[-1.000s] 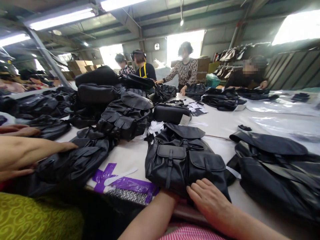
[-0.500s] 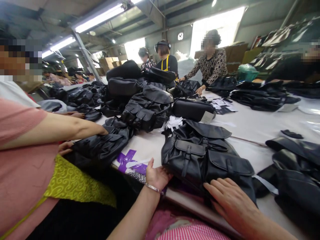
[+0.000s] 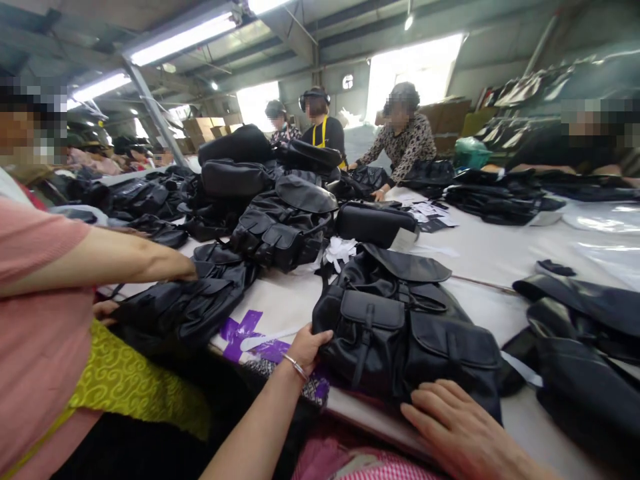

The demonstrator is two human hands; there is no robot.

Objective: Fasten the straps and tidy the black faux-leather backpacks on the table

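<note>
A black leather-look backpack (image 3: 373, 333) with two flapped front pockets lies on the table edge before me, its top flap pointing away. At its left side, my left hand (image 3: 307, 347) grips the bag, thumb in front and the other fingers hidden behind it. Against the bag's lower edge rests my right hand (image 3: 453, 417), open, fingers stretched out together over the black material. A white strip (image 3: 521, 368) sticks out at the bag's right side.
Another black backpack (image 3: 287, 223) and a black case (image 3: 375, 223) sit behind, by white scraps (image 3: 341, 252). On the left, a co-worker's arm (image 3: 135, 257) reaches over a further bag (image 3: 185, 307). Black pieces (image 3: 580, 333) lie at right. Purple tape (image 3: 240, 333) marks the table edge.
My left hand has gone from palm-up under the bag's lower left corner to holding its left side. The right hand stays at the lower edge. The view has shifted slightly right.
</note>
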